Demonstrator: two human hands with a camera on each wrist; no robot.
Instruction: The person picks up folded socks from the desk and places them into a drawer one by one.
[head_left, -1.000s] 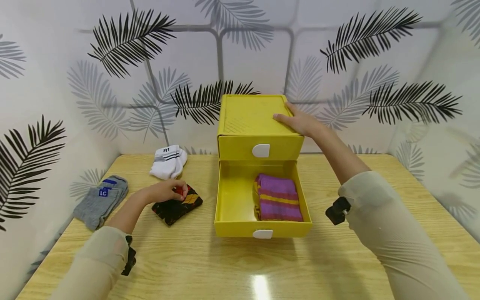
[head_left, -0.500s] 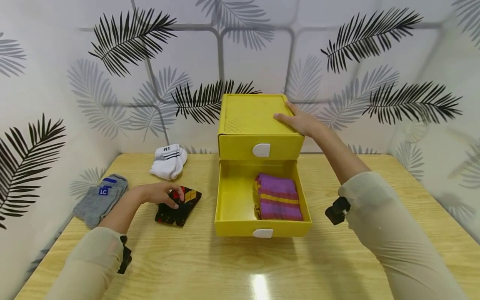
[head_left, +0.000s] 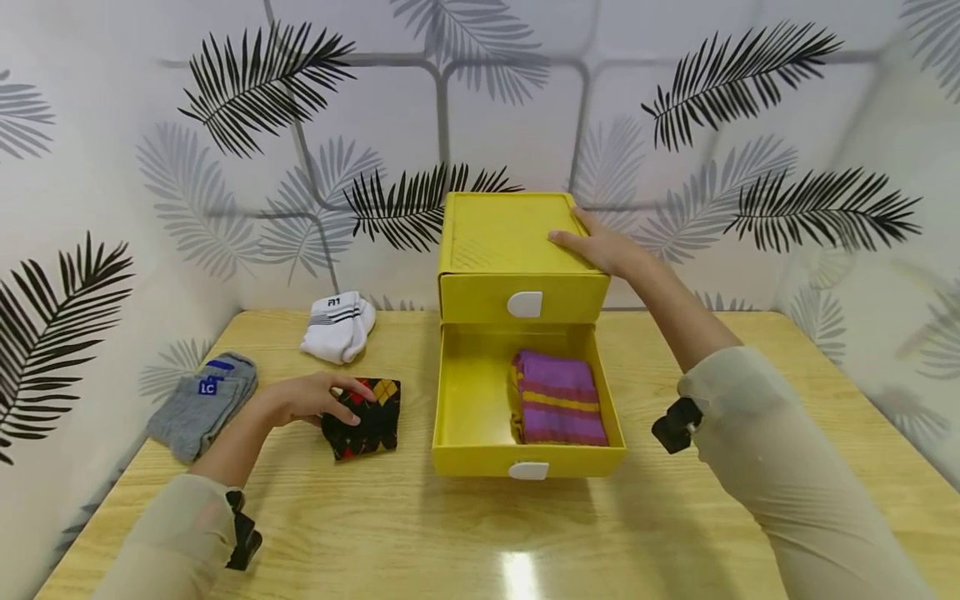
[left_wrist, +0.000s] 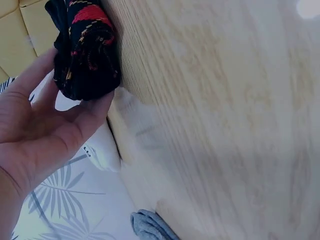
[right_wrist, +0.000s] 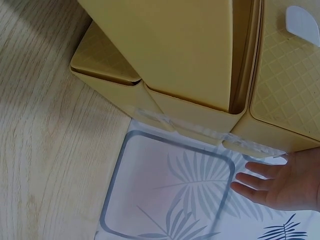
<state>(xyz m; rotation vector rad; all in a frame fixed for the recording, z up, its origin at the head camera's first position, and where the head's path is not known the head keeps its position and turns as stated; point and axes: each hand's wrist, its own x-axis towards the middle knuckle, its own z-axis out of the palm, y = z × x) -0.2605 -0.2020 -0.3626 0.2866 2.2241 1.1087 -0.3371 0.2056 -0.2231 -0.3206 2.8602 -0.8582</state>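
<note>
My left hand (head_left: pixel 309 398) is at a folded pair of black socks (head_left: pixel 381 432) with red and yellow diamonds, lying on the table left of a yellow drawer box (head_left: pixel 502 233). In the left wrist view its thumb and fingers pinch the near end of the fold. The right hand (head_left: pixel 602 248) rests on the box's top right edge, its fingers mostly straight over the side. Below, a drawer (head_left: pixel 480 461) is pulled out; folded purple striped socks (head_left: pixel 561 410) lie in its right half.
Folded white socks (head_left: pixel 339 329) lie at the back left of the wooden table (head_left: pixel 360 525). Folded grey socks (head_left: pixel 198 410) with a blue label are near its left edge. A leaf-patterned wall covering (head_left: pixel 510 125) stands behind. In the right wrist view another closed drawer (right_wrist: pixel 105 52) shows.
The black socks have turned on the table and shifted slightly toward me. My left hand has drawn back a little left, its fingers less curled. The right hand stays on the box.
</note>
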